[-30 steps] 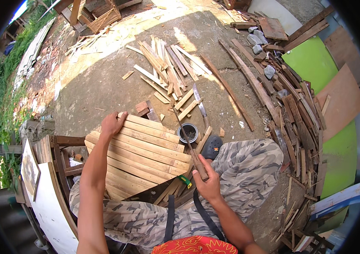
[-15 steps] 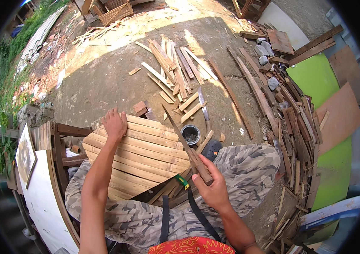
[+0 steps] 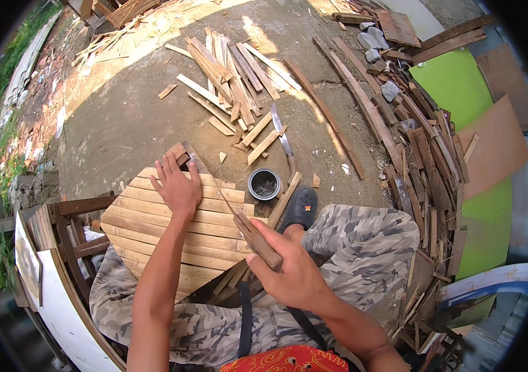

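A panel of light bamboo slats [image 3: 146, 217] lies across my lap, tilted, with a many-sided outline. My left hand [image 3: 178, 189] rests on its far part, fingers spread and palm down. In my right hand [image 3: 292, 273] is a handsaw [image 3: 256, 240], gripped by its brown wooden handle. The thin saw blade points away and to the left, over the panel's right part, its tip just past my left fingers. Whether the teeth touch the slats I cannot tell. Beyond my left fingertips sits a small brown wood block [image 3: 177, 150].
A dark pot of nails [image 3: 265, 184] stands ahead beside my clog [image 3: 300, 208]. Further off lie a long knife [image 3: 282, 136] and a heap of wood strips [image 3: 226, 74]. Scrap timber [image 3: 425, 180] lines the right side. A white board [image 3: 68, 310] leans at the left.
The saw has swung left, from the panel's right edge to over its slats. My left hand has slid right along the panel. The whole view has shifted slightly.
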Available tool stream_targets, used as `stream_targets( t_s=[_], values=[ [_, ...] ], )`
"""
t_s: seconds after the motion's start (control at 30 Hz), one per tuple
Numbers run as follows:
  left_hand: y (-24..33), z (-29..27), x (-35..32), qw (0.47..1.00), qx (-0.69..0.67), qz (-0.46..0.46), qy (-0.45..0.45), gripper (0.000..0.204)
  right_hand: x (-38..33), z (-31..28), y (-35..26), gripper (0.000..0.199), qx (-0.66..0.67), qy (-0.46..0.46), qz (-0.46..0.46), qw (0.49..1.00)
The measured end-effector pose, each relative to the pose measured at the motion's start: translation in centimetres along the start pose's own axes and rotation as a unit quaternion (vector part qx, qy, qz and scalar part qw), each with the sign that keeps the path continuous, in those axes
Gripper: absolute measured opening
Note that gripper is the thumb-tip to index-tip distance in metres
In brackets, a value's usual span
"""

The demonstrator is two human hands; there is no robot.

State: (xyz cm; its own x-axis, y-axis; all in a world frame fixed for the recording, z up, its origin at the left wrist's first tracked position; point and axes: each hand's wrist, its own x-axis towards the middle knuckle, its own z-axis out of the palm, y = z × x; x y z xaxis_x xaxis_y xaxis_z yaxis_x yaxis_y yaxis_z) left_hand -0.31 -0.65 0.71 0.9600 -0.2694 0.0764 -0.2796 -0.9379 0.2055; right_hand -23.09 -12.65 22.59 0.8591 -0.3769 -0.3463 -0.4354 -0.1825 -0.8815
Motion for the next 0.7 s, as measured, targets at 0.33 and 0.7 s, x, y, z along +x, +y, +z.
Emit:
stream_targets(
  t_s=[0.33, 0.7],
  values=[
    [-0.3, 0.6, 0.3, 1.000, 0.000, -0.005, -0.003, 0.063, 1.4, 0.3, 1.5, 0.071, 0.077, -0.107, 0.064, 0.989],
    [-0.1, 0.6, 0.3, 1.000, 0.015, -0.009, -0.013, 0.063, 14.4, 6.4, 5.4, 0.034, 0.091, -0.006, 0.001, 0.996]
  ],
)
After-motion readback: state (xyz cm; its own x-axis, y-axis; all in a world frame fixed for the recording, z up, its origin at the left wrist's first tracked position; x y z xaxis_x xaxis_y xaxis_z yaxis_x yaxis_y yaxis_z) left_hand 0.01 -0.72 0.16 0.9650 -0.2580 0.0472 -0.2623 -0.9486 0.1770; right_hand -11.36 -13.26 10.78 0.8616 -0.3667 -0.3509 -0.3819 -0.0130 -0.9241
